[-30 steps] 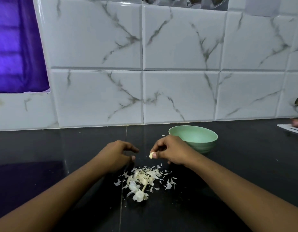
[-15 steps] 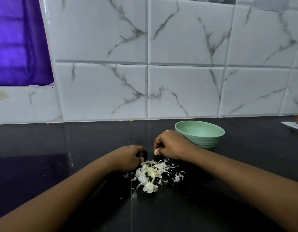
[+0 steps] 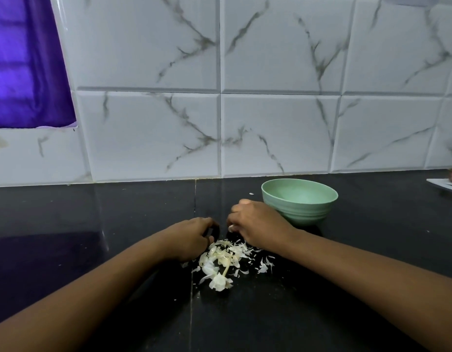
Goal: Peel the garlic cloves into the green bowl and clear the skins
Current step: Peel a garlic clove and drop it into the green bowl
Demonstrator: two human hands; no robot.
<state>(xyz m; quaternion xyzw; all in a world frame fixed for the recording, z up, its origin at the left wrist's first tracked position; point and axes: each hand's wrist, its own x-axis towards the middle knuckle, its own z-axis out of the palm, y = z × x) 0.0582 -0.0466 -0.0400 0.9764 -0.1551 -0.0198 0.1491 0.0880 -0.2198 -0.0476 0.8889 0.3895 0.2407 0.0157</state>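
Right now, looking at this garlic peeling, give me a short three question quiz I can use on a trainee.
1. True or false: the garlic skins lie inside the green bowl.
2. The green bowl stands: A upright, B on its side, C upside down.
3. What small pale thing does the right hand pinch at its fingertips?
Key: 1 false, the garlic skins lie loose on the black counter. 2 A. 3 a garlic clove.
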